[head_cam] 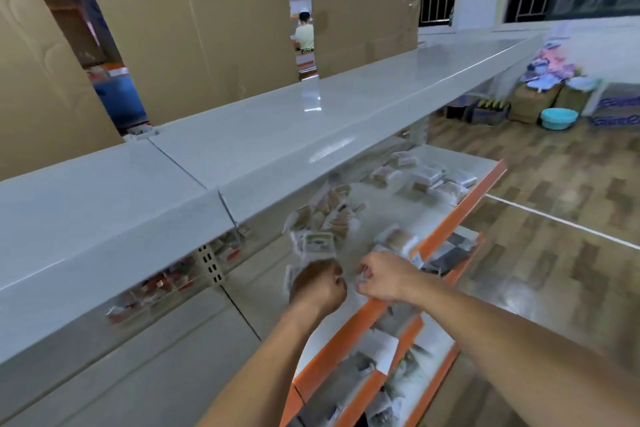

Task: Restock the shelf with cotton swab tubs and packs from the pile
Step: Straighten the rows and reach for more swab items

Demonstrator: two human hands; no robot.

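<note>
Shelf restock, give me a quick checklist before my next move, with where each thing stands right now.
1. Left hand grip: fingers curled, contents hidden. Cannot tell.
2. Right hand grip: fingers curled, nothing clearly seen in it. Cannot tell.
3. Free room on the shelf: bare white patch between the near pile and the far packs. Ok.
4. Packs tidy: both groups lie scattered at angles. Not ok.
5. Pack at the orange front lip: close to the edge. Cannot tell if it is stable.
</note>
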